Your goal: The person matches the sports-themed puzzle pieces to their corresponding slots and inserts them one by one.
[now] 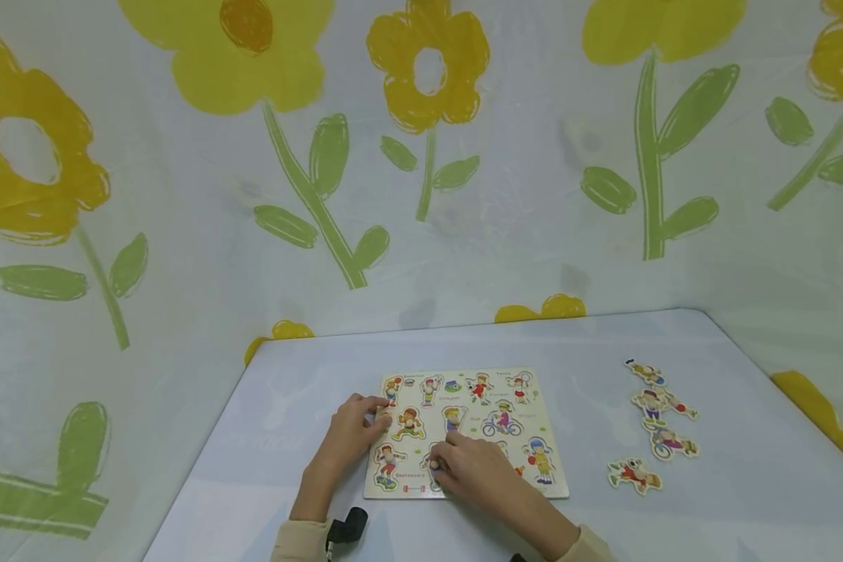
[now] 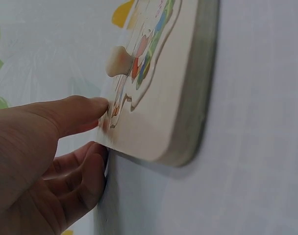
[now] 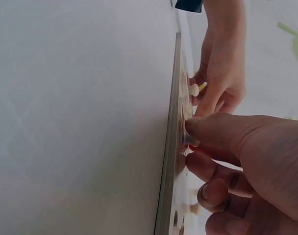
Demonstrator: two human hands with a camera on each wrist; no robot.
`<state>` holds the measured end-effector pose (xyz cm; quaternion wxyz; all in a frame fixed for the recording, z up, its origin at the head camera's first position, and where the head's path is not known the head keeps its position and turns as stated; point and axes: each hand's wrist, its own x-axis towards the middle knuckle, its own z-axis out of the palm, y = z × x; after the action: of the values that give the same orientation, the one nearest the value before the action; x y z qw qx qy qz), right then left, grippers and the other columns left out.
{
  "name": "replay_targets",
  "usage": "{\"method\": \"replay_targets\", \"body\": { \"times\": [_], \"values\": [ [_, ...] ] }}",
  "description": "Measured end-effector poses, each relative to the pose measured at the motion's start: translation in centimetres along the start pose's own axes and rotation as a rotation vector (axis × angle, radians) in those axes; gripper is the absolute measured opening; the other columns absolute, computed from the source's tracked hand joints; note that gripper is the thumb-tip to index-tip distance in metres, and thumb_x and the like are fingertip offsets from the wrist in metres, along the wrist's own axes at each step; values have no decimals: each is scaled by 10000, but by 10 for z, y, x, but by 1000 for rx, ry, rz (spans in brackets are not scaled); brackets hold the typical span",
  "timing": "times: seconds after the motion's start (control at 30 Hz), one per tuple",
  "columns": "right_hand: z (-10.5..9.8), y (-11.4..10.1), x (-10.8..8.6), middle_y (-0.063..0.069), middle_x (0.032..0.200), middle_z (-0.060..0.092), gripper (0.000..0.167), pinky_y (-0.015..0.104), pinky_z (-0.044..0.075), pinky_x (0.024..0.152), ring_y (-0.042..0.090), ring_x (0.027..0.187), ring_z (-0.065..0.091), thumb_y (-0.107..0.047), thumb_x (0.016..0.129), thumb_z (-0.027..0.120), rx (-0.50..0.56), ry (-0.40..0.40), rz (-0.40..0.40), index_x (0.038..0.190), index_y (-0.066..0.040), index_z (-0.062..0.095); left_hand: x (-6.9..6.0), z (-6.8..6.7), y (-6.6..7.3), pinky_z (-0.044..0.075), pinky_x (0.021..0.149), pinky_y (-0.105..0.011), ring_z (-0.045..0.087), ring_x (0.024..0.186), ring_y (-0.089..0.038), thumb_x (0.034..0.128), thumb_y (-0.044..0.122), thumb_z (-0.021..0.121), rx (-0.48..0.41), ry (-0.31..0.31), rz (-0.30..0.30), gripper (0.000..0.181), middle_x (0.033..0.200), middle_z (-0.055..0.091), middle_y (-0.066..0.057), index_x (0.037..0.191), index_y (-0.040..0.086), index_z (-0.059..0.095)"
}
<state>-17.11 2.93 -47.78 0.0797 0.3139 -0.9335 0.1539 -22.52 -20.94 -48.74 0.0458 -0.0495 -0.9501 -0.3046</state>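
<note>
A wooden knob puzzle board (image 1: 560,485), printed with children at different sports, lies flat on the table. At its left edge my left hand (image 1: 347,437) grips the board, thumb on the top face and the other fingers curled by the side. My right hand (image 1: 478,472) is over the front row, where thumb and index finger pinch the small knob (image 3: 190,140) of a puzzle piece (image 1: 428,462). That piece is mostly hidden under the fingers. Several pieces sit on the board, among them a cyclist (image 1: 502,421) and a skateboarder (image 1: 388,467).
To the right of the board, several loose puzzle pieces (image 1: 652,404) lie in an overlapping group on the white table (image 1: 253,468). A single footballer piece (image 1: 634,476) lies apart, closer to the front. A flower-printed curtain (image 1: 506,195) stands behind the table.
</note>
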Motion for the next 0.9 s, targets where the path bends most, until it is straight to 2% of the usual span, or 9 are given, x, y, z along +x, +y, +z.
{"method": "replay_targets", "body": {
  "times": [0.23,0.4,0.5,0.57,0.63,0.73,0.8,0.9],
  "values": [
    [-4,2,0,-131,824,535,169,146,318,507,-24,594,378,-328,853,745,26,-13,-17,996,-241,723,0,-1,1,409,583,-204,488,719,-112,886,256,720,-1,2,-8,328,1003,605,-62,1191,139,698],
    [-7,5,0,-135,850,551,224,154,339,523,-24,617,394,-359,859,729,50,-63,-7,1058,-257,726,-1,-1,2,411,586,-206,487,725,-115,885,253,721,-6,5,-8,328,998,604,-61,1192,140,699],
    [-10,9,-1,-131,890,590,238,163,366,547,-13,651,465,-343,858,727,78,-89,8,1078,-252,721,0,-1,2,410,588,-200,485,727,-111,885,253,721,-4,5,-7,330,1002,604,-61,1194,137,698],
    [-13,13,-1,-117,917,631,239,169,385,565,31,788,610,-327,855,731,97,-94,22,1076,-237,716,0,-1,2,410,587,-199,485,727,-110,884,252,722,-3,7,-6,331,1003,605,-62,1193,134,698],
    [-15,17,0,-103,912,647,239,177,409,592,69,840,638,-308,851,735,105,-91,35,1070,-213,715,-1,-1,2,408,587,-198,484,727,-110,883,251,722,-5,8,-7,331,1005,605,-62,1193,133,698],
    [-20,23,0,-112,872,637,267,194,429,616,53,826,617,-320,854,736,108,-99,64,1089,-197,708,-1,-1,2,411,588,-199,485,727,-112,882,250,724,-9,11,-7,332,1003,607,-63,1192,135,699],
    [-24,29,-1,-123,847,605,285,201,426,614,17,697,500,-323,860,734,113,-106,84,1112,-194,704,-1,-1,2,413,589,-198,486,727,-112,881,249,725,-9,14,-6,332,1001,608,-61,1192,136,699],
    [-30,37,-2,-122,850,602,299,200,402,586,14,679,466,-323,866,733,128,-103,121,1137,-202,699,0,-1,2,410,591,-196,484,724,-110,881,250,726,-9,15,-9,332,996,609,-58,1193,139,700]
  ]
}}
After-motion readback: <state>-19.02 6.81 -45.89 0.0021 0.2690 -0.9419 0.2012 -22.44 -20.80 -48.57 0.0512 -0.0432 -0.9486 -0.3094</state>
